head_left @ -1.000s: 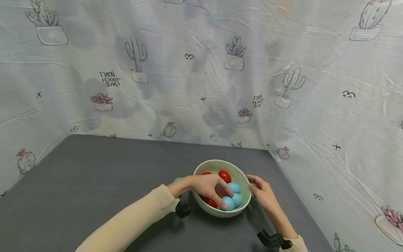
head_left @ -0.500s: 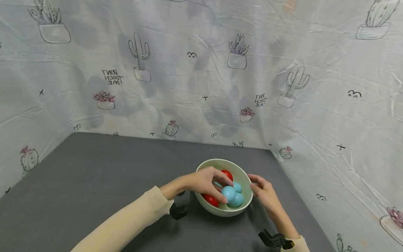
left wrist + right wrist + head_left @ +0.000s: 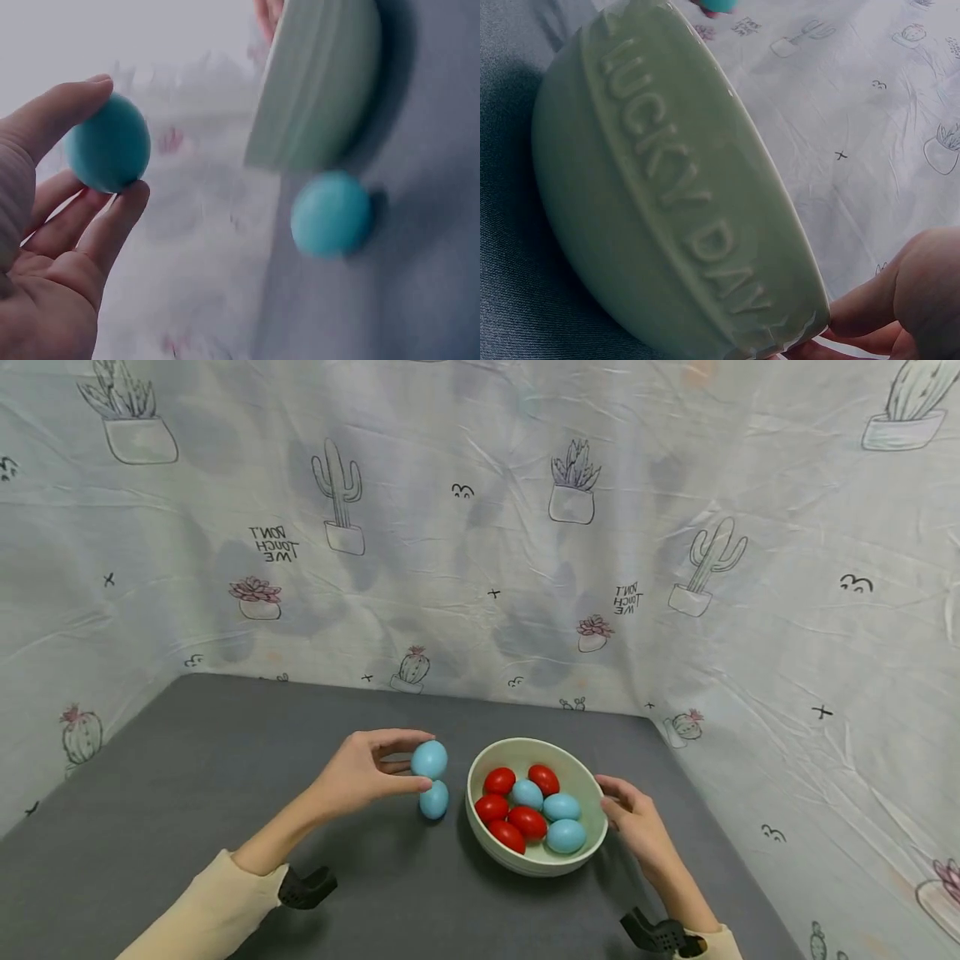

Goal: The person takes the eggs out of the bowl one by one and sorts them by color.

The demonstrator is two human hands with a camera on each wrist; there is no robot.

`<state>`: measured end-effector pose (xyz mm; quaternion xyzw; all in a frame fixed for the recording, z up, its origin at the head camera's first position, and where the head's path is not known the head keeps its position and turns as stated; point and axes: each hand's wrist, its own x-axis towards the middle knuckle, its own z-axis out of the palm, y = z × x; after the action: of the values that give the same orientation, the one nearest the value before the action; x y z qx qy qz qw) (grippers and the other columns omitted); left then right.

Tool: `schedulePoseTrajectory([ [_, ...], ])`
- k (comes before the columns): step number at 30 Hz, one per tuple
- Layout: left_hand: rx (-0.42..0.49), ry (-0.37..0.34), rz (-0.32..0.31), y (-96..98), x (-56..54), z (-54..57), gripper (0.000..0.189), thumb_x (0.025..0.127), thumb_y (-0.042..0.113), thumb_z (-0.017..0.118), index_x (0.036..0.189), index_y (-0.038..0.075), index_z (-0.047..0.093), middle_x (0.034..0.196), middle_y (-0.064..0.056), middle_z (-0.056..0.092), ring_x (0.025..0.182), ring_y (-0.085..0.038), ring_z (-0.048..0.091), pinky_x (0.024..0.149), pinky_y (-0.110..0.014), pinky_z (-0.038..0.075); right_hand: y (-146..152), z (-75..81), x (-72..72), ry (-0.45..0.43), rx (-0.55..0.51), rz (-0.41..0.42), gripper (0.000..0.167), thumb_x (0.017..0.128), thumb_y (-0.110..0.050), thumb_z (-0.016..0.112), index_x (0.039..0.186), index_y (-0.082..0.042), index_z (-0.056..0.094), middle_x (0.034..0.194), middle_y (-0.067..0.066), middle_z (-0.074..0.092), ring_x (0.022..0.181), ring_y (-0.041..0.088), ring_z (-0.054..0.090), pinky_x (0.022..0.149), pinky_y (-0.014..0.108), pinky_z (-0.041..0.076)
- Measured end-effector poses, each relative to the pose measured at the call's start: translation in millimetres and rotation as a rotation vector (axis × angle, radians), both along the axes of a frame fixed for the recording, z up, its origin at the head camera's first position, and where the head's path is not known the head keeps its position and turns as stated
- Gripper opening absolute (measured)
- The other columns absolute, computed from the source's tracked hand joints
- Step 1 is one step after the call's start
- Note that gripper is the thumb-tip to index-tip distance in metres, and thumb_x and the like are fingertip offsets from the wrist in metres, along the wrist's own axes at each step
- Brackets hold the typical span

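My left hand (image 3: 358,775) pinches a light blue egg (image 3: 430,758) between thumb and fingertips, left of the bowl. In the left wrist view the held egg (image 3: 111,144) hangs above the table level. A second blue egg (image 3: 433,802) lies on the table between that hand and the bowl. The pale green bowl (image 3: 528,865) contains several red eggs (image 3: 527,823) and 3 blue eggs (image 3: 566,836). With relaxed fingers my right hand (image 3: 637,831) touches the bowl's right rim. Raised lettering "LUCKY DAY" shows on the bowl's side (image 3: 682,180) in the right wrist view.
A dark grey table (image 3: 247,752) carries the bowl and the loose egg. Pale cloth (image 3: 420,577) printed with cacti hangs behind and along both sides. Each wrist wears a black strap, such as the left wrist strap (image 3: 307,888).
My left hand has lifted a blue egg out of the bowl and carried it left, over the table. The right hand has stayed at the bowl's rim.
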<state>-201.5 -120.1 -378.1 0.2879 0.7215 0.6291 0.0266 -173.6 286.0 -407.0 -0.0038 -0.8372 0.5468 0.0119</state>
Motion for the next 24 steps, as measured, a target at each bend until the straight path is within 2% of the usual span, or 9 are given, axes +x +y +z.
schedulePoseTrajectory([
  [3,-0.050,0.024,0.071,-21.6,-4.0,-13.9,0.062,0.076,0.017,0.087,0.131,0.005,0.062,0.131,-0.009,0.060,0.117,-0.026,0.060,0.096,-0.035,0.050,0.2,2.0,0.8,0.001,0.006,0.007,0.037,0.103,-0.004,0.048,0.139,0.003,0.050,0.134,0.022,0.054,0.117,0.032,0.056,0.079,0.026,0.054],
  [6,-0.128,0.023,0.115,-32.7,-11.4,-29.9,0.064,0.075,0.020,0.088,0.130,0.003,0.062,0.130,-0.010,0.060,0.118,-0.029,0.059,0.096,-0.033,0.050,0.1,2.8,1.4,-0.003,0.007,0.008,0.037,0.103,-0.005,0.049,0.139,0.003,0.049,0.134,0.022,0.054,0.116,0.031,0.056,0.078,0.026,0.053],
  [12,-0.236,-0.004,0.087,-32.0,-24.5,-52.8,0.065,0.076,0.023,0.088,0.129,-0.002,0.060,0.127,-0.014,0.060,0.117,-0.032,0.059,0.094,-0.030,0.052,0.4,2.5,2.6,-0.018,0.019,-0.003,0.038,0.102,-0.005,0.050,0.139,0.002,0.050,0.133,0.020,0.055,0.112,0.028,0.056,0.079,0.032,0.053],
  [18,-0.308,-0.049,0.102,-27.2,-28.4,-62.1,0.067,0.073,0.023,0.090,0.128,-0.001,0.060,0.124,-0.010,0.061,0.114,-0.029,0.059,0.093,-0.032,0.053,-0.5,3.2,1.3,-0.018,0.013,-0.007,0.038,0.102,-0.006,0.050,0.139,0.001,0.051,0.134,0.020,0.054,0.115,0.029,0.055,0.080,0.031,0.053],
  [24,-0.316,-0.055,0.058,-27.5,-28.4,-64.2,0.070,0.073,0.017,0.090,0.131,-0.003,0.057,0.130,-0.017,0.056,0.117,-0.035,0.056,0.095,-0.034,0.052,-0.4,3.2,0.9,-0.011,0.006,-0.001,0.037,0.102,-0.005,0.050,0.139,0.002,0.050,0.134,0.021,0.054,0.117,0.031,0.055,0.078,0.028,0.053],
])
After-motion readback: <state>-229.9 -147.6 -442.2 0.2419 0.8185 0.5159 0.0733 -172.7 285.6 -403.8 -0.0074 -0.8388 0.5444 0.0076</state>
